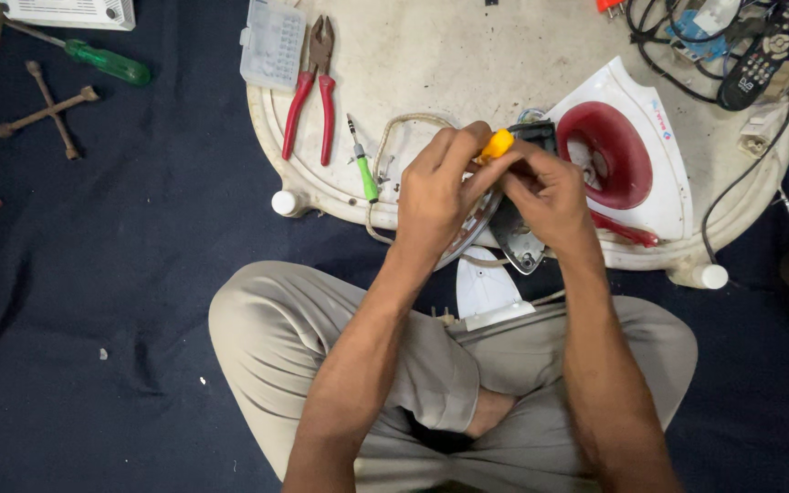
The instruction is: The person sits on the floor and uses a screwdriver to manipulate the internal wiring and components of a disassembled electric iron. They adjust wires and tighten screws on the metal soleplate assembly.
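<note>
My left hand (437, 187) and my right hand (550, 192) meet over the front rim of a round white tray (468, 64). Both close around a small tool with a yellow-orange handle (498, 143), held above a dismantled clothes iron. The iron's dark base part (515, 239) shows under my right hand, and its metal soleplate edge (472, 239) under my left. The white and red iron shell (627, 155) lies just right of my hands. A beige braided cord (385, 146) loops to the left. A white plastic piece (486, 292) rests on my lap.
On the tray lie red-handled pliers (310, 91), a green-tipped screwdriver bit (362, 164) and a clear parts box (273, 41). A remote control (764, 55) and black cables (678, 46) sit at the right. A green screwdriver (102, 59) and a rusty cross wrench (47, 110) rest on the dark cloth.
</note>
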